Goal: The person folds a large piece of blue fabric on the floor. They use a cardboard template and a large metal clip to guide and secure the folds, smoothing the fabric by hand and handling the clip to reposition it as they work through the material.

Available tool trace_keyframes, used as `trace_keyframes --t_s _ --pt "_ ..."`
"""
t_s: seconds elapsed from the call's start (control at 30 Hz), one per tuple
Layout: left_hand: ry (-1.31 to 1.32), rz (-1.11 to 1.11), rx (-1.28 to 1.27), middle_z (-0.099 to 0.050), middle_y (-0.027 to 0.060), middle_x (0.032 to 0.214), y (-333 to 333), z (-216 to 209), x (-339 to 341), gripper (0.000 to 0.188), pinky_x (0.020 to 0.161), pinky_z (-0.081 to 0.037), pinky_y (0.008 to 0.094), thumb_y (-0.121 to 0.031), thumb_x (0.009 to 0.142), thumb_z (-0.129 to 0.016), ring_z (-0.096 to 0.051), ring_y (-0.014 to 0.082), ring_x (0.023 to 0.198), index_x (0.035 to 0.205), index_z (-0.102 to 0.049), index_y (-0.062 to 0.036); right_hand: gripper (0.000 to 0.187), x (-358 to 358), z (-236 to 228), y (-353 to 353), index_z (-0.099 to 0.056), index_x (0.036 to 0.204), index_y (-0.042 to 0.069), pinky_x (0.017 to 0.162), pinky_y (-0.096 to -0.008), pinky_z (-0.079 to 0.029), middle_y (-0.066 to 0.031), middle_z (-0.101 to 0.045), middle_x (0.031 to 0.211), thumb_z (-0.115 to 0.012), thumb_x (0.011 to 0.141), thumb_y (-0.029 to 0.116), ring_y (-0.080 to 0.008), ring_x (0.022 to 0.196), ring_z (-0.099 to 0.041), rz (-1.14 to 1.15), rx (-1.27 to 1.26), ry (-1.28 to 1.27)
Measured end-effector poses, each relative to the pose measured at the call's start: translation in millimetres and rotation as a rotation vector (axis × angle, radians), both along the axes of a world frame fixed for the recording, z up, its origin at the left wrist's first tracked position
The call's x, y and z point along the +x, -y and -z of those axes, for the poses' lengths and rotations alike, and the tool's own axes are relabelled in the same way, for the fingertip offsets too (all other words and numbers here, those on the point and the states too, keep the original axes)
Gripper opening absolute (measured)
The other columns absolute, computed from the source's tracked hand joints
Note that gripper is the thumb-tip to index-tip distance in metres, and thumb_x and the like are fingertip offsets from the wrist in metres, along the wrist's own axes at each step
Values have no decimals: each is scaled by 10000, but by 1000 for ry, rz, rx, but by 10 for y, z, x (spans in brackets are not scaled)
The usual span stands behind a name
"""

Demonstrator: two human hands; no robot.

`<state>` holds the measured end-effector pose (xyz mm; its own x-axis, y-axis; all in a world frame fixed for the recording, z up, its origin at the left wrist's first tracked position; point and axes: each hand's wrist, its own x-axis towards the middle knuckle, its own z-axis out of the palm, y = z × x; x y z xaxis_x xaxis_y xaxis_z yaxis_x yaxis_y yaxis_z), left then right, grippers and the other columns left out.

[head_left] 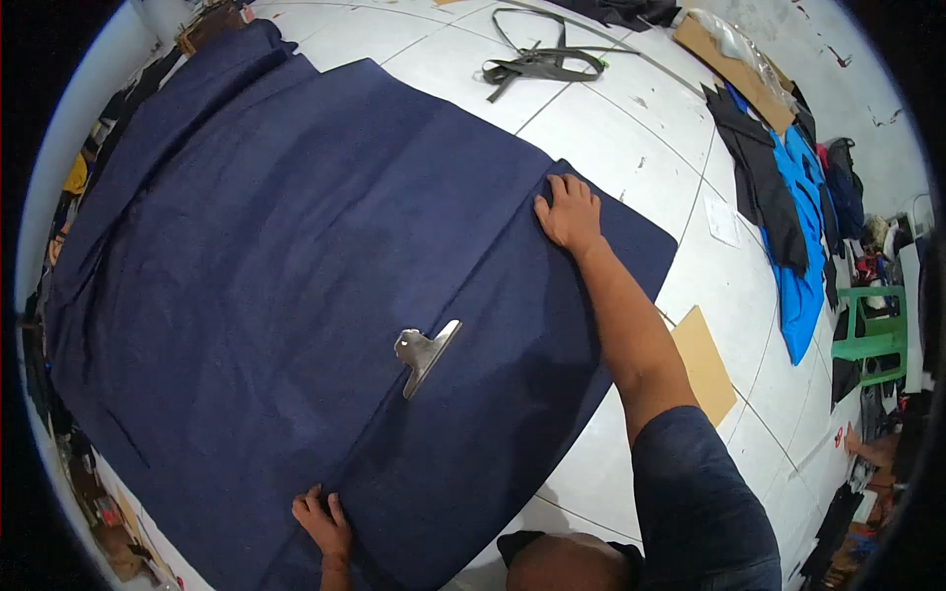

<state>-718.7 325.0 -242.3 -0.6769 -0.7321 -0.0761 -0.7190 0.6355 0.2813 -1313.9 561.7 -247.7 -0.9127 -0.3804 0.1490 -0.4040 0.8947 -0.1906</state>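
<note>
A large navy blue cloth (246,246) is spread over the floor, its right part folded over so that a long straight edge runs diagonally across it. Near the far end of that edge my right hand (572,212) lies on the cloth, fingers stretched out. My left hand (325,524) rests at the near end of the same edge, thumb and fingers apart, touching the cloth. Between my hands a silver bulldog clip (426,357) sits across the edge, seemingly gripping it. Wrinkles bunch along the cloth's far left side.
Black straps (542,65) lie on the white tiled floor (434,49) beyond the cloth. Brown card (704,364) is by my right arm. Black and blue fabric (796,295) and a green plastic stool (871,338) stand to the right. My bare knee (570,566) shows below.
</note>
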Motion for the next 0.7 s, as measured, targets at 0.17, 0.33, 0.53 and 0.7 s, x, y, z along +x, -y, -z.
trace_keyframes --t_s 0.17,0.33,0.53,0.7 --pt "-8 -9 -64 -485 170 1038 33 -35 63 308 908 -365 454 -274 930 -548 -442 326 1003 1085 -571 -9 664 -58 -272 216 -461 1370 138 1036 -504 -329 -171 -448 1373 -510 813 497 -338 1282 -403 81 100 191" --pt "-40 -31 237 -512 162 1027 97 -327 -130 246 889 -378 436 -189 884 -624 -457 322 994 1061 -595 -21 638 -505 -102 -23 -550 1291 111 992 -488 -407 -187 -539 1291 -571 824 546 -365 1200 -512 258 -111 46" --pt "-29 -34 255 -512 164 1037 101 -355 -116 267 881 -381 438 -178 857 -653 -464 320 981 1075 -597 -35 638 -733 -46 -36 -561 1276 78 1012 -509 -388 -188 -495 1348 -479 892 582 -364 1246 -475 224 27 241" --pt "17 -45 155 -492 177 1076 24 -256 -122 315 922 -366 444 -185 879 -613 -445 333 1028 1146 -567 -23 490 464 -508 595 -604 1181 38 911 -453 -456 -190 -596 1176 -629 845 395 -353 1078 -574 -248 -221 -207"
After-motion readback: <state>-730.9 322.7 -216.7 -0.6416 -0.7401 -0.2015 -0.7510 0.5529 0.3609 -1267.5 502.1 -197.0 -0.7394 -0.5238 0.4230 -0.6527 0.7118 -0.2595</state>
